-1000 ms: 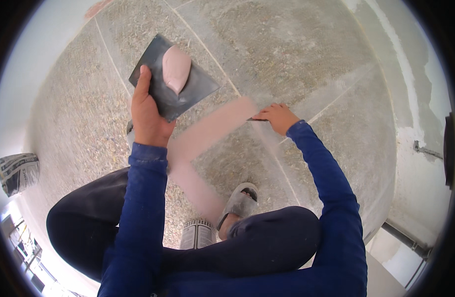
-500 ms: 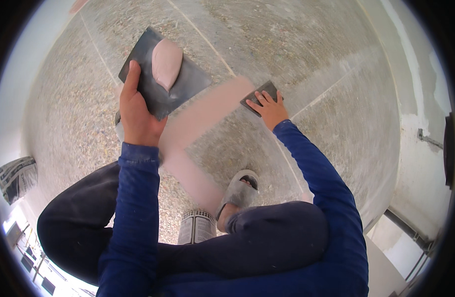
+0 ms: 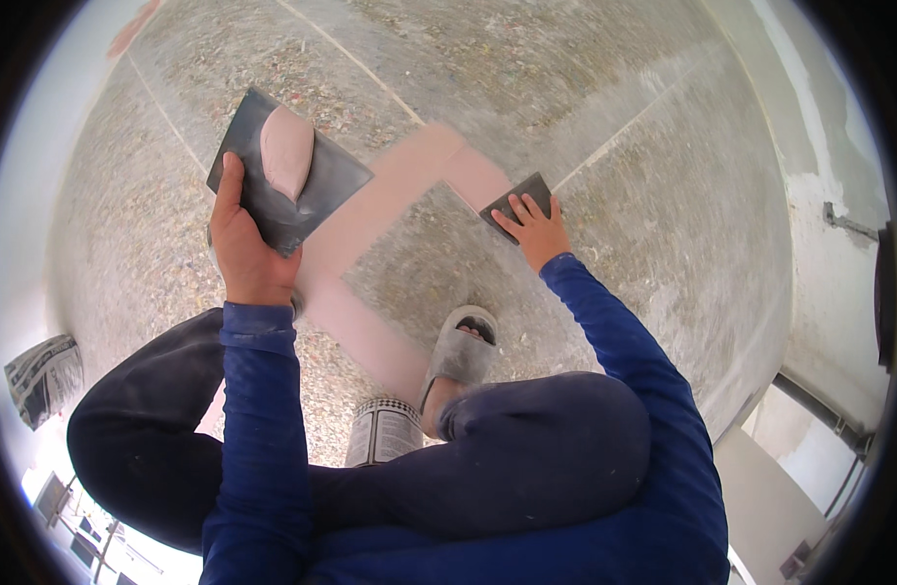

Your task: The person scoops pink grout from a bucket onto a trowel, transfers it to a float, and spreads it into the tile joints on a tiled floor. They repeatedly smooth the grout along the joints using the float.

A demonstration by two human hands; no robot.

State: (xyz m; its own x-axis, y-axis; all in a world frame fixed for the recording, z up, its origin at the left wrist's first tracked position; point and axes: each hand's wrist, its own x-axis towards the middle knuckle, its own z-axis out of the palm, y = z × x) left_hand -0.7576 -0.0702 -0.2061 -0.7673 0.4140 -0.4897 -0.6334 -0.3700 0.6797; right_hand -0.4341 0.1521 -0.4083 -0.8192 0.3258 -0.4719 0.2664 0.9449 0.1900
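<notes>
My left hand [image 3: 248, 249] grips a dark grey square plate [image 3: 336, 180] by its near left edge, thumb on top. A smooth mound of pink paste [image 3: 287, 151] lies on the plate. Out to the right, my right hand [image 3: 538, 229] is closed around a dark flat spreader [image 3: 512, 205], fingers spread over its upper face. The spreader is against the speckled floor [image 3: 438, 244], at the lower right end of a pink strip [image 3: 482, 171]. Wider pink bands [image 3: 390, 185] run across the floor between my hands and down toward my foot.
A grey slide sandal [image 3: 466, 356] is on my foot, with a printed can [image 3: 383, 432] beside it. At the far left stands a printed bag-like container [image 3: 43, 380]. Pale seam lines [image 3: 614, 141] cross the floor; a pale wall [image 3: 819, 292] rises at the right.
My right hand has drawn the spreader down and right along the seam, leaving a fresh pink strip behind it. The plate with the paste appears lower and further left.
</notes>
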